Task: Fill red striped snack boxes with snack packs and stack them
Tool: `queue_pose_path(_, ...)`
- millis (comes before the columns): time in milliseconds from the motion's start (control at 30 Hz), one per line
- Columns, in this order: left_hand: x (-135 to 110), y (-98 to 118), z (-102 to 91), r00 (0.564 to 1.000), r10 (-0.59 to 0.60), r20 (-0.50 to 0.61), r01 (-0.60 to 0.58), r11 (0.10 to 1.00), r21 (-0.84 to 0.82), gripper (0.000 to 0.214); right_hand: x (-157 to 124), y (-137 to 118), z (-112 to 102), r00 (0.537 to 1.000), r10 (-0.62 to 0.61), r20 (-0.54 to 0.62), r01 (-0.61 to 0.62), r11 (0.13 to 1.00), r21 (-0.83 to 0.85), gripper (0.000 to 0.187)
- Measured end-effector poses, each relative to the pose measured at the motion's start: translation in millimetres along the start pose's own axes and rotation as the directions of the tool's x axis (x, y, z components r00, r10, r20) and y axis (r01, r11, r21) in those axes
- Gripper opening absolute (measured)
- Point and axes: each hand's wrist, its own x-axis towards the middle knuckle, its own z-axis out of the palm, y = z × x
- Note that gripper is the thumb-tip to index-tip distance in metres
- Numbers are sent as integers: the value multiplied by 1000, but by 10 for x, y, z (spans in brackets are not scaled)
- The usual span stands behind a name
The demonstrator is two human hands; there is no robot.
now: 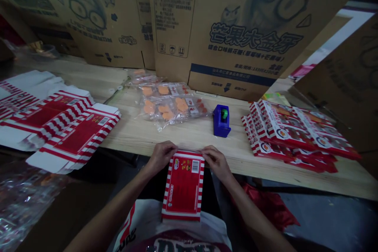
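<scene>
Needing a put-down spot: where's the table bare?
Bare table: between flat cartons and clear packets, and between those packets and the front edge. A narrower gap separates blue dispenser from stacked boxes. Crowded: near left, cartons; right, boxes.

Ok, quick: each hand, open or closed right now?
Left hand: closed, holding the red-and-white striped cardboard box at its far left corner.
Right hand: closed, holding its far right corner.

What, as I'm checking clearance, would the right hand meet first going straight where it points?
The right hand would probably meet the rectangular red and white striped cardboard box, whose top edge it seems to pinch.
</scene>
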Motion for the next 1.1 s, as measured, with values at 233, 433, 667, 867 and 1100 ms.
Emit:
queue_pose_path(233, -47, 72, -51, 988, 32, 151, -54, 988, 147, 17, -41, -88, 42, 990, 118, 76, -119, 993, 5, 22)
queue_pose_path(433, 40, 158, -86, 982, 50, 180, -87, 974, 209, 15, 98, -278, -29, 971, 216, 98, -217, 976, 4, 21)
queue_pose_path(667, 8, 153, -75, 970, 21, 242, -44, 995, 90, 20, 37, -319, -11, 992, 105, 64, -105, 994, 3, 20)
queue_pose_path(867, -226, 8, 14, 983, 96, 154, -100, 995, 15, 14, -311, -197, 151, 997, -33, -71, 29, 997, -67, 13)
queue_pose_path(1100, -230, -100, 103, 965, -257, 58, 256, 859, -444, 28, 117, -73, -236, 934, 32, -356, -36, 999, -4, 33)
